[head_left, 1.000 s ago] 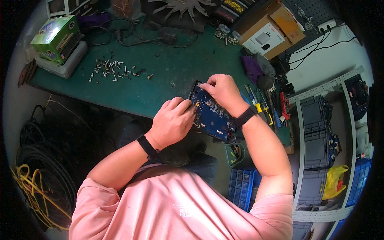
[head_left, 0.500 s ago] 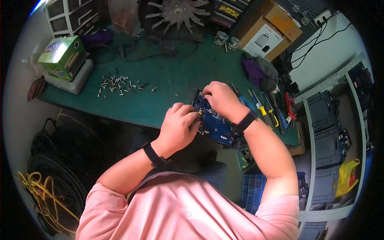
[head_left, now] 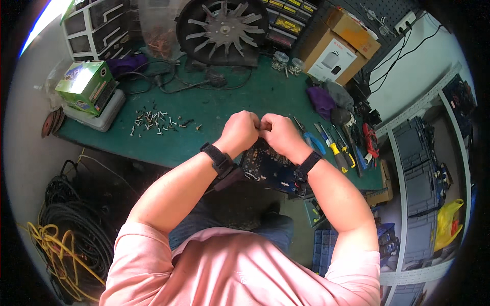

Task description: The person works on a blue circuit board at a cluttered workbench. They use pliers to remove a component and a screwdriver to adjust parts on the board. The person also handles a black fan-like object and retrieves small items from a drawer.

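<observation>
A dark circuit board [head_left: 275, 171] studded with small parts lies at the front edge of the green workbench. Over its far end, my left hand [head_left: 241, 133] and my right hand [head_left: 284, 135] meet with their fingertips pressed together. Both are closed in a pinch. What sits between the fingertips is hidden or too small to name. My hands cover the board's far edge. Black bands circle both wrists.
Loose screws [head_left: 158, 122] lie scattered on the workbench [head_left: 204, 104] to the left. Several hand tools, including a yellow-handled screwdriver [head_left: 334, 148], lie right of the board. A bladed round fan part [head_left: 224, 30] and a cardboard box [head_left: 352, 33] stand at the back.
My left hand has moved away and to the right, from the board's left side to my right hand's fingertips. The head view has shifted slightly, and more of the bench's back shows.
</observation>
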{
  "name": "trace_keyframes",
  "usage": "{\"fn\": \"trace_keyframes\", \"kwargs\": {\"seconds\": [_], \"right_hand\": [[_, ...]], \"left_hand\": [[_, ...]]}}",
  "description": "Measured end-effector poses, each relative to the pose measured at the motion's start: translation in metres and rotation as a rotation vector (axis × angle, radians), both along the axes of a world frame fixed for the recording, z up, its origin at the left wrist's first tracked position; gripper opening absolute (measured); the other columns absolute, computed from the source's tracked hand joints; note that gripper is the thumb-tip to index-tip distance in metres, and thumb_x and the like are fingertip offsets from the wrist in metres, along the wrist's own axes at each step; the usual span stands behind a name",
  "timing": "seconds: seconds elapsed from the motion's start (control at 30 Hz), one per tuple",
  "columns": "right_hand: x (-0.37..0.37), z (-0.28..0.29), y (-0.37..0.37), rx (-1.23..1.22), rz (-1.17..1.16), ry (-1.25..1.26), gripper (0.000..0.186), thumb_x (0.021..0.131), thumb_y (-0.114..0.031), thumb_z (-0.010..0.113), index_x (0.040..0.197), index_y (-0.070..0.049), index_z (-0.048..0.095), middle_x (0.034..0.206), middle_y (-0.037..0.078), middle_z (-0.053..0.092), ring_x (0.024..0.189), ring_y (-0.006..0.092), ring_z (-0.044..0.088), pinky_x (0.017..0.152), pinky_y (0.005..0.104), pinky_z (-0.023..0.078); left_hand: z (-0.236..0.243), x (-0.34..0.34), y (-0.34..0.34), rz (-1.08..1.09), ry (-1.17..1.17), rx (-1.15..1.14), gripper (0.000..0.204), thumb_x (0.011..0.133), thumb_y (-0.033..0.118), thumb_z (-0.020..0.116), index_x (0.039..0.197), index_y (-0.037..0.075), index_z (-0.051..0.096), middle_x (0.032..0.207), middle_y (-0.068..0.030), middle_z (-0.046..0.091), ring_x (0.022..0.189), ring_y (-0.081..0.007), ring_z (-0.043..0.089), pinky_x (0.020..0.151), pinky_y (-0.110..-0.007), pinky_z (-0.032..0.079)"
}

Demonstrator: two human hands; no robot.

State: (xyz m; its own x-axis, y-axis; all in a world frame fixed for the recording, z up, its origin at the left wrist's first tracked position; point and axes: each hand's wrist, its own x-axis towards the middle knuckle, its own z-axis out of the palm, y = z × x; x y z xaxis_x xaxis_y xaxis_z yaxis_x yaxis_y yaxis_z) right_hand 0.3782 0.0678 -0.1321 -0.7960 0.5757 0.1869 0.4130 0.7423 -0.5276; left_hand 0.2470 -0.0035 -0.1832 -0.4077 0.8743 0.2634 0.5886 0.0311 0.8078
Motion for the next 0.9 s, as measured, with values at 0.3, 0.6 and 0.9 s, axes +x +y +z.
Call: {"fn": "trace_keyframes", "kwargs": {"seconds": [0.3, 0.6, 0.9], "right_hand": [[0.000, 0.001, 0.001, -0.040, -0.020, -0.053, 0.009, 0.077, -0.006, 0.064, 0.083, -0.001, 0.070, 0.081, 0.021, 0.068, 0.078, 0.0372, 0.067, 0.071, 0.0427, 0.053], [0.008, -0.004, 0.006, -0.031, 0.010, 0.028, 0.011, 0.079, -0.010, 0.064, 0.081, -0.001, 0.071, 0.082, 0.021, 0.069, 0.081, 0.0380, 0.068, 0.074, 0.0441, 0.054], [-0.001, 0.011, -0.001, 0.203, -0.105, -0.333, 0.030, 0.084, -0.029, 0.063, 0.081, -0.001, 0.072, 0.084, 0.026, 0.068, 0.084, 0.0434, 0.067, 0.077, 0.0508, 0.053]], "left_hand": [[0.001, -0.001, -0.005, -0.114, -0.039, 0.061, 0.014, 0.071, 0.010, 0.070, 0.081, 0.000, 0.069, 0.077, -0.0209, 0.067, 0.071, -0.0368, 0.067, 0.065, -0.041, 0.052], [0.003, 0.000, 0.002, -0.155, 0.046, 0.010, 0.017, 0.073, 0.015, 0.073, 0.083, 0.002, 0.073, 0.079, -0.0221, 0.068, 0.075, -0.0368, 0.069, 0.067, -0.041, 0.054], [0.008, 0.003, 0.001, -0.106, 0.045, -0.032, 0.014, 0.073, 0.014, 0.071, 0.082, 0.003, 0.074, 0.078, -0.0223, 0.067, 0.076, -0.0371, 0.069, 0.068, -0.041, 0.054]]}}
